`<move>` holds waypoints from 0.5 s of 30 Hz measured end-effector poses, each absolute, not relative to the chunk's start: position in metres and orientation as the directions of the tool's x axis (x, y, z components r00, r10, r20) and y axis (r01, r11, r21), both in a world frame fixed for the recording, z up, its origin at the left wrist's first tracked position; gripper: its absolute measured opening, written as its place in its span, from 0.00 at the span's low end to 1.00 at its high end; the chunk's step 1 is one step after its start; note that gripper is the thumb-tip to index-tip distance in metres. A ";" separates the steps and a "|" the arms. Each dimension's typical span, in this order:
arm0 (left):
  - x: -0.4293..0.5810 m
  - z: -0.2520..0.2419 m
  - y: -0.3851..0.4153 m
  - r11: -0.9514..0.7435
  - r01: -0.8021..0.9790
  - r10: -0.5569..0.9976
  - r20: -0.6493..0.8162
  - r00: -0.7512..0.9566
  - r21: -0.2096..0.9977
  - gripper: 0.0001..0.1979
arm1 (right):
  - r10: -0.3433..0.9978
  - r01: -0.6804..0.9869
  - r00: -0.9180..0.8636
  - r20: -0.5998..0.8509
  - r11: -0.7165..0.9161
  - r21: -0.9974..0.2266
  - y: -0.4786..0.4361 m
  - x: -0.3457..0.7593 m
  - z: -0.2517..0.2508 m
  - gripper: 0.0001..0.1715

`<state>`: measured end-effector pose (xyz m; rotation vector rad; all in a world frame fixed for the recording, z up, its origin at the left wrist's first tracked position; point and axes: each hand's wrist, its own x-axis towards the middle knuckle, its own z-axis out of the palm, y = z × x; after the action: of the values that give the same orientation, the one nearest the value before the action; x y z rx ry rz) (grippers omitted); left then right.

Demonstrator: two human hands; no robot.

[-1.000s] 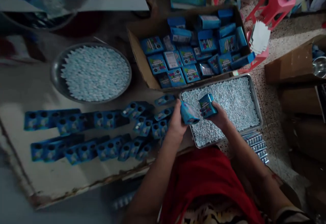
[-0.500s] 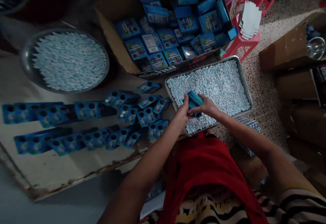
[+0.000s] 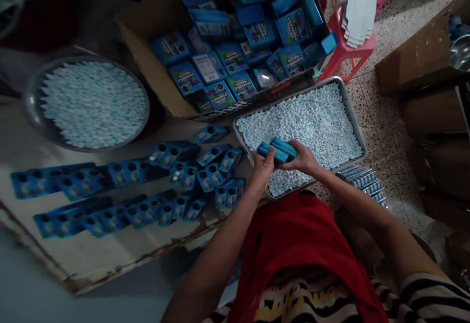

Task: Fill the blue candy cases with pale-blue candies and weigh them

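Both of my hands hold a small blue candy box (image 3: 278, 149) just above the metal tray (image 3: 355, 119) of pale blue-white candies. My left hand (image 3: 263, 166) grips the box's left end with curled fingers. My right hand (image 3: 301, 159) closes on its right side. The box lies roughly level over the tray's near left part. To the left, on the board, lie rows of flat blue box blanks (image 3: 121, 193) with round holes.
A cardboard carton (image 3: 147, 56) full of finished blue boxes stands behind the tray. A round metal dish (image 3: 31, 112) of candies sits far left. A red plastic stool (image 3: 347, 54) with white cards, brown cartons (image 3: 422, 58) on the right and stacked strips (image 3: 362, 178) lie around.
The box in my hands has turned from upright to lying flat and now sits lower, close over the candies. The view has shifted, so everything appears further left.
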<state>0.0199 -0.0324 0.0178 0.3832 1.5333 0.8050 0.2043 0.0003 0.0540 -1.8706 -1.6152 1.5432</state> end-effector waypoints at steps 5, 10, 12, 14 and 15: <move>-0.023 0.033 -0.011 0.248 0.472 0.935 -0.337 0.112 0.846 0.57 | 0.736 0.597 -0.393 -0.551 -0.252 -0.762 0.019 0.219 0.049 0.39; -0.012 0.034 0.001 0.152 0.342 0.724 -0.340 0.600 0.927 0.56 | 0.692 0.541 -0.428 -0.582 -0.320 -0.778 0.006 0.216 0.045 0.45; -0.005 0.031 -0.006 0.286 0.370 0.724 -0.452 0.520 0.884 0.53 | 0.728 0.518 -0.331 -0.600 -0.391 -0.761 -0.007 0.216 0.044 0.45; -0.005 0.027 -0.013 0.452 0.388 0.725 -0.584 0.366 0.803 0.50 | 0.796 0.477 -0.243 -0.554 -0.399 -0.783 -0.017 0.225 0.040 0.42; -0.009 0.023 -0.013 0.528 0.359 0.724 -0.629 0.283 0.770 0.48 | 0.847 0.470 -0.202 -0.492 -0.357 -0.808 -0.019 0.233 0.036 0.40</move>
<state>-0.0087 -0.0135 0.0235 1.0560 1.3211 0.3181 0.2333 -0.0190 0.0360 -1.7287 -1.5373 1.5776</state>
